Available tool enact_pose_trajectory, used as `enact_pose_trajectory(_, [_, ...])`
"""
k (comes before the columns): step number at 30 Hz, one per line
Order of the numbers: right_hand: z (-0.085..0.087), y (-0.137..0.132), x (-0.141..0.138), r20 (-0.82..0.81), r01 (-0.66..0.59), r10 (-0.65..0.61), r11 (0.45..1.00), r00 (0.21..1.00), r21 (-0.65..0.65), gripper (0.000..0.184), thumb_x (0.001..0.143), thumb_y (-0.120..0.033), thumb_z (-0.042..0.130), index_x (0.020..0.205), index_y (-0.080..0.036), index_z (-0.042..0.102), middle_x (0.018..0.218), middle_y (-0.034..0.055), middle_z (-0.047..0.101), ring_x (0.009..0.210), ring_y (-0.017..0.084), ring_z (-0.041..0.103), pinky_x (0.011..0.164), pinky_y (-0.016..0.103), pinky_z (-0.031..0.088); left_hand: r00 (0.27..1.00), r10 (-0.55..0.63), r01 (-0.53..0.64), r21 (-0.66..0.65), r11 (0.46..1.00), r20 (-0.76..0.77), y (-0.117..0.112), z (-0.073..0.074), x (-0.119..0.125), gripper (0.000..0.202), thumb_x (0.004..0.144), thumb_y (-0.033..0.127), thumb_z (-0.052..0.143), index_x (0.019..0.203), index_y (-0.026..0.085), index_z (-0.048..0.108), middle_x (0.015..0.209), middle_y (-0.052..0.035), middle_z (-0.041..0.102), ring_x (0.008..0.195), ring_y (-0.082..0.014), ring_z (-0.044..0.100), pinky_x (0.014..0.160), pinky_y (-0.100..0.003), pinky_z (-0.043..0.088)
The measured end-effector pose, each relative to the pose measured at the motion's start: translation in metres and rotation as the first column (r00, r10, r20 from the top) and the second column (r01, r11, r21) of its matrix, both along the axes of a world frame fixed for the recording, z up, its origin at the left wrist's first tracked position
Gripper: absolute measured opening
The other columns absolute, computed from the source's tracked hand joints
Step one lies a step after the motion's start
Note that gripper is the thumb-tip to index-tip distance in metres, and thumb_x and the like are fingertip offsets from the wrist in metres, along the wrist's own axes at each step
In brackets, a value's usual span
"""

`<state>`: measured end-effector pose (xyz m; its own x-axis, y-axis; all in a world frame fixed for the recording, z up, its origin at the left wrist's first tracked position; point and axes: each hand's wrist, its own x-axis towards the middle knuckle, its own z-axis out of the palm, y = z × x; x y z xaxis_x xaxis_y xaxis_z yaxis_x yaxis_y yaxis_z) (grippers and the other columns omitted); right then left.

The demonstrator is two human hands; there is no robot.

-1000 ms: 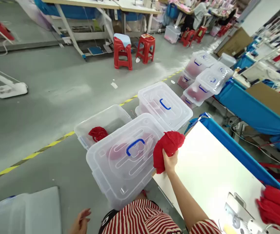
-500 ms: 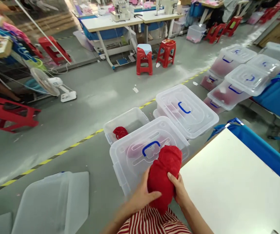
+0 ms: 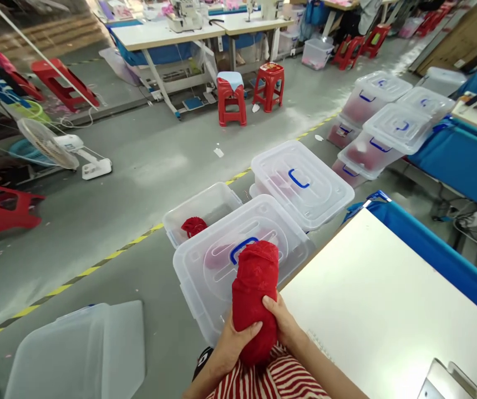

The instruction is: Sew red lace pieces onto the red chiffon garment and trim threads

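Note:
A bundle of red fabric (image 3: 257, 277), rolled into a long shape, is held upright in front of my striped clothing. My left hand (image 3: 238, 339) grips its lower left side, thumb across the front. On the right side, my right hand (image 3: 280, 317) is closed round it, with the thumb on the front too. Behind the bundle lies the clear lid (image 3: 205, 277) of a plastic box with a blue handle (image 3: 242, 249). Just beyond, an uncovered clear box (image 3: 217, 202) contains a smaller red fabric piece (image 3: 194, 226).
A white table (image 3: 371, 277) stands at right, with a metallic object (image 3: 444, 382) on it. Another lidded box (image 3: 300, 183) is ahead; stacked boxes (image 3: 380, 133) stand beyond. Grey-looking plastic boxes (image 3: 72, 349) lie lower left. A fan (image 3: 64, 147) and red stools (image 3: 231, 102) are on the floor.
The red bundle has shifted left and stands straighter. My left hand has closed more firmly against its side. The view has turned rightward, bringing the metallic object into sight.

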<state>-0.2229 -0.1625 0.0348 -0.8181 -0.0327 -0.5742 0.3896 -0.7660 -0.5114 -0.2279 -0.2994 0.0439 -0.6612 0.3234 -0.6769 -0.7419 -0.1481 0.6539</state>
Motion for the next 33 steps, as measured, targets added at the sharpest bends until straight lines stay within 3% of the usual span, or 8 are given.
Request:
enact_pose_trajectory(5, [0.007,0.009,0.01,-0.015,-0.184,0.183,0.978,0.983,-0.103,0.061,0.054,-0.038,0.087,0.106,-0.017,0.063,0.102,0.0101,0.073,0.093,0.028,0.068,0.09,0.045,0.049,0.99,-0.138,0.137,0.052,0.989,0.017,-0.008,-0.01,0.009,0.073,0.062,0.043,0.081,0.124,0.016,0.056,0.117,-0.0151,0.067,0.109,-0.0334,0.061,0.096,-0.048,0.048])
enact_pose_trajectory(8, [0.005,0.009,0.018,0.025,-0.133,0.136,0.988,0.99,-0.075,0.055,0.055,-0.033,0.086,0.103,-0.017,0.064,0.099,0.0096,0.073,0.092,0.029,0.068,0.09,0.046,0.048,0.982,-0.191,0.191,0.026,0.981,0.005,-0.009,-0.011,0.011,0.078,0.06,0.048,0.081,0.126,0.017,0.055,0.119,-0.0149,0.066,0.11,-0.0343,0.06,0.098,-0.05,0.045])
enact_pose_trajectory(12, [-0.004,0.002,0.023,0.103,-0.027,0.033,0.998,0.994,-0.055,0.051,0.059,-0.037,0.084,0.101,-0.017,0.065,0.095,0.0092,0.074,0.094,0.03,0.068,0.095,0.047,0.046,0.991,-0.135,0.135,-0.03,0.99,0.01,-0.004,-0.007,0.006,0.08,0.058,0.05,0.081,0.127,0.019,0.055,0.122,-0.0157,0.064,0.114,-0.0348,0.058,0.1,-0.049,0.044])
enact_pose_trajectory(19, [-0.006,-0.008,0.019,0.129,-0.033,0.043,0.996,0.991,-0.077,0.06,0.057,-0.037,0.085,0.108,-0.017,0.063,0.095,0.0093,0.074,0.098,0.031,0.067,0.096,0.047,0.045,0.992,-0.111,0.105,0.088,0.991,0.067,-0.012,-0.001,-0.002,0.077,0.056,0.044,0.083,0.122,0.017,0.057,0.115,-0.0142,0.068,0.106,-0.032,0.062,0.097,-0.046,0.047])
enact_pose_trajectory(26, [-0.009,-0.032,0.017,0.15,-0.012,0.021,0.998,0.988,-0.062,0.07,0.054,-0.037,0.087,0.116,-0.018,0.06,0.093,0.009,0.075,0.094,0.032,0.068,0.093,0.049,0.047,0.954,-0.295,0.262,0.331,0.906,0.051,-0.047,0.001,-0.019,0.074,0.061,0.04,0.082,0.127,0.019,0.055,0.126,-0.0107,0.063,0.118,-0.032,0.055,0.101,-0.046,0.043])
enact_pose_trajectory(28, [-0.011,-0.044,0.015,0.175,0.025,-0.017,0.999,0.984,-0.043,0.07,0.053,-0.037,0.087,0.116,-0.019,0.06,0.093,0.0089,0.075,0.094,0.033,0.068,0.092,0.05,0.047,0.933,-0.353,0.31,0.346,0.886,0.068,-0.063,-0.003,-0.023,0.076,0.061,0.045,0.082,0.127,0.019,0.055,0.127,-0.0114,0.062,0.12,-0.0326,0.054,0.103,-0.047,0.041])
enact_pose_trajectory(31, [-0.015,-0.065,0.009,0.207,0.076,-0.068,0.997,0.976,-0.028,0.07,0.052,-0.038,0.087,0.114,-0.019,0.061,0.091,0.0091,0.075,0.094,0.034,0.068,0.091,0.051,0.048,0.907,-0.396,0.355,0.244,0.902,0.145,-0.093,-0.02,-0.029,0.078,0.056,0.058,0.079,0.12,0.018,0.061,0.122,-0.0129,0.065,0.115,-0.0323,0.057,0.104,-0.048,0.039])
enact_pose_trajectory(33, [-0.018,-0.078,0.003,0.223,0.095,-0.087,0.995,0.971,-0.027,0.071,0.051,-0.038,0.087,0.114,-0.019,0.062,0.09,0.0092,0.075,0.093,0.034,0.068,0.091,0.051,0.049,0.922,-0.343,0.338,0.056,0.939,0.183,-0.117,-0.038,-0.036,0.071,0.054,0.064,0.076,0.109,0.019,0.066,0.115,-0.0122,0.068,0.11,-0.0303,0.06,0.102,-0.044,0.042])
